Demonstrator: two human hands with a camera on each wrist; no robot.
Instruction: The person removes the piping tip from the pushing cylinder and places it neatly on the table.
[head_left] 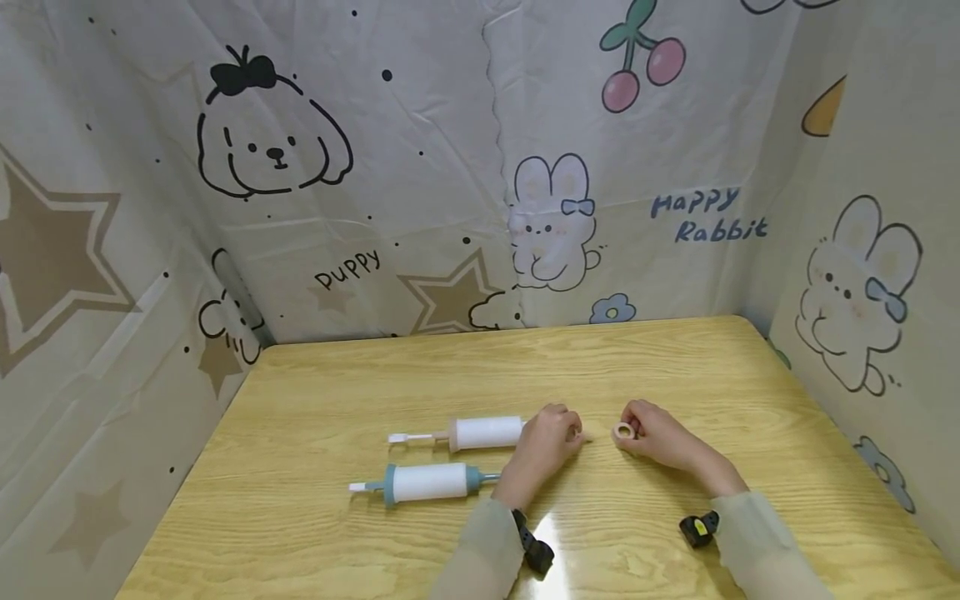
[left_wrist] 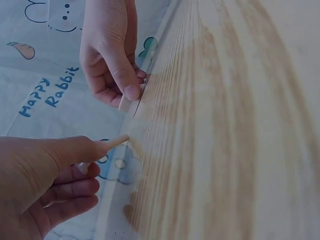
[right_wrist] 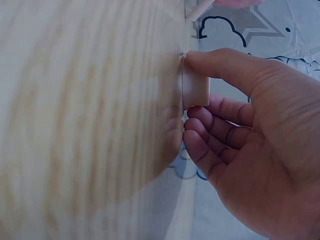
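Note:
My left hand [head_left: 549, 437] pinches a thin beige stick-like piece [left_wrist: 118, 141] between thumb and fingers, just above the table. Beside that hand, a white cylinder with a beige end disc [head_left: 487, 433] lies on the table; its right end is hidden, so I cannot tell whether the beige piece joins it. To the right, my right hand [head_left: 662, 435] holds a small beige ring [head_left: 623, 432] near the tabletop, its hole visible in the head view. In the right wrist view, thumb and fingers grip this ring [right_wrist: 197, 87] from the side.
Nearer me lies a second white cylinder with teal ends [head_left: 431, 482], a white tip on its left and a thin rod on its right, partly behind my left wrist. The wooden table [head_left: 300, 550] meets a printed cloth [head_left: 420, 192] at the back and sides.

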